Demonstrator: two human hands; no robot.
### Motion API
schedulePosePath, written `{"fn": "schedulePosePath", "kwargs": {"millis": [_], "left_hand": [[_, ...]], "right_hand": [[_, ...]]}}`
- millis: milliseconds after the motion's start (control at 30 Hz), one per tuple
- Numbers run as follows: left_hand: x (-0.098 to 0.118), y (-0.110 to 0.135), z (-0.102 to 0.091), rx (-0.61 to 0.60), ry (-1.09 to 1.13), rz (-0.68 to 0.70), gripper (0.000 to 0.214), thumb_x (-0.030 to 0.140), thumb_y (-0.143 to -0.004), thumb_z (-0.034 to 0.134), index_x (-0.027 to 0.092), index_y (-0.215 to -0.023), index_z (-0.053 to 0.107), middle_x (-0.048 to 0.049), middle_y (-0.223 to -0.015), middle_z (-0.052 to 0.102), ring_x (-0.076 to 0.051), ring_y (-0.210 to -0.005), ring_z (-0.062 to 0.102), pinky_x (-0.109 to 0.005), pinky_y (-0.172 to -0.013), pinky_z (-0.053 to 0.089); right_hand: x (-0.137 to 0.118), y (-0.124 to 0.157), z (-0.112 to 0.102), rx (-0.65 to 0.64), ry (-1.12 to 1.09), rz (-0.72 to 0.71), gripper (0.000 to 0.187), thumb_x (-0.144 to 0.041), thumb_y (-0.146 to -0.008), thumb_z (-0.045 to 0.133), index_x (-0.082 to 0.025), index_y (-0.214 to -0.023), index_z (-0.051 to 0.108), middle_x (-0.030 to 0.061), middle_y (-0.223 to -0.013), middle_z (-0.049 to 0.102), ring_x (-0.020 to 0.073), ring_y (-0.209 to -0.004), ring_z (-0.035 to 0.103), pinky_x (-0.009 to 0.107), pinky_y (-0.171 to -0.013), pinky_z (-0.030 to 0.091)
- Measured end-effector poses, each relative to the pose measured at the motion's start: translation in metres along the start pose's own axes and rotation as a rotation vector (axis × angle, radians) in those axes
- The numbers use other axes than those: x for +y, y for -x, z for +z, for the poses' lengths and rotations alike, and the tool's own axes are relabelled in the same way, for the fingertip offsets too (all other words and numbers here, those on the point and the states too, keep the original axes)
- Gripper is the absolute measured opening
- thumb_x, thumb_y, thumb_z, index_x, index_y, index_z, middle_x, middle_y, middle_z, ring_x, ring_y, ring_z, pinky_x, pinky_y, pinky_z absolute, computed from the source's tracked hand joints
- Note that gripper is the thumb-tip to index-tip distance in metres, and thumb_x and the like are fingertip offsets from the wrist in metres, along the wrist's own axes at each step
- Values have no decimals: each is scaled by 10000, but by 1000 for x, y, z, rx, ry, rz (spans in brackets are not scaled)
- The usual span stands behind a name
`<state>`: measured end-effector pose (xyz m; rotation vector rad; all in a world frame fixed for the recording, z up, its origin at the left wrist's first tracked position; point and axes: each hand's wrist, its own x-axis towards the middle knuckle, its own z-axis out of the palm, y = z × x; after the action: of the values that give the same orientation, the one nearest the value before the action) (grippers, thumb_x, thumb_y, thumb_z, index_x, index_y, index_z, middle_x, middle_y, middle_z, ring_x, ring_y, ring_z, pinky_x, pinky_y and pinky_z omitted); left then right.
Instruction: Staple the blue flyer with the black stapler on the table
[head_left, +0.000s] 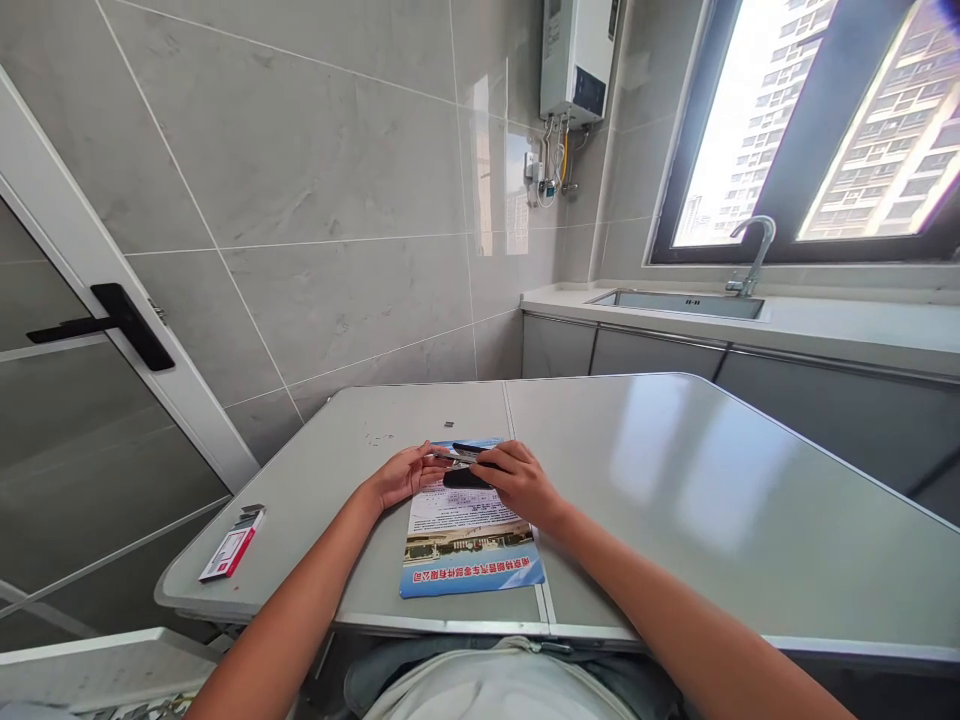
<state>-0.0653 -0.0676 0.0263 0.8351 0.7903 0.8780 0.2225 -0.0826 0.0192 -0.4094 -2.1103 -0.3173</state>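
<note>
A black stapler [463, 479] is spread open above a printed leaflet [472, 545], its metal staple channel and upper arm raised off the dark base. My right hand [523, 487] is closed around the stapler's rear end. At its front end, my left hand [405, 474] has its fingertips on the metal channel; whether a staple is between them is too small to see. Beyond the leaflet lies a short strip of staples [448, 424]. Several tiny staple bits [379, 438] are scattered to its left. The leaflet's text is upside down from my side.
The pale folding table [675, 500] has a metal-edged seam down its middle. A red and white package [233, 543] lies near its left edge. A door with a black handle [131, 325] stands at left. A counter with a sink [679, 303] runs along the right.
</note>
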Motion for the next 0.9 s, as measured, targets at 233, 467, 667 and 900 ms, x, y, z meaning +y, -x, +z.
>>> {"fn": "schedulePosePath", "kwargs": {"millis": [233, 467, 667, 900], "left_hand": [[-4, -1, -3, 72, -24, -5, 181, 157, -990, 656, 86, -1143, 721, -160, -1119, 760, -174, -956, 769, -229, -847, 632], [-4, -14, -12, 246, 7, 249, 121, 122, -909, 753, 104, -1017, 702, -59, -876, 701, -82, -671, 669, -174, -655, 599], [0, -13, -9, 242, 36, 374, 119, 218, -914, 755, 123, -966, 704, -3, -804, 606, -44, -587, 528, -148, -510, 469], [-8, -8, 5, 54, -101, 341, 331, 226, -865, 795, 118, -1175, 755, -78, -995, 688, -91, -742, 607, -238, -735, 545]], "right_hand": [[-10, 1, 2, 7, 134, 64, 387, -22, -980, 548, -298, -1171, 740, -4, -1145, 777, 182, -1048, 600, 403, -905, 345], [-4, -4, -1, 1, -57, 701, 310, -100, -844, 645, -283, -1057, 777, 64, -1060, 772, 282, -1032, 616, 475, -948, 378], [1, -3, 2, -151, -439, 852, 305, -249, -667, 851, -273, -967, 803, 11, -919, 789, 251, -846, 694, 388, -836, 509], [-4, 4, 16, -362, -488, 864, 345, -229, -581, 914, -219, -899, 780, -34, -817, 735, 195, -776, 641, 292, -718, 462]]}}
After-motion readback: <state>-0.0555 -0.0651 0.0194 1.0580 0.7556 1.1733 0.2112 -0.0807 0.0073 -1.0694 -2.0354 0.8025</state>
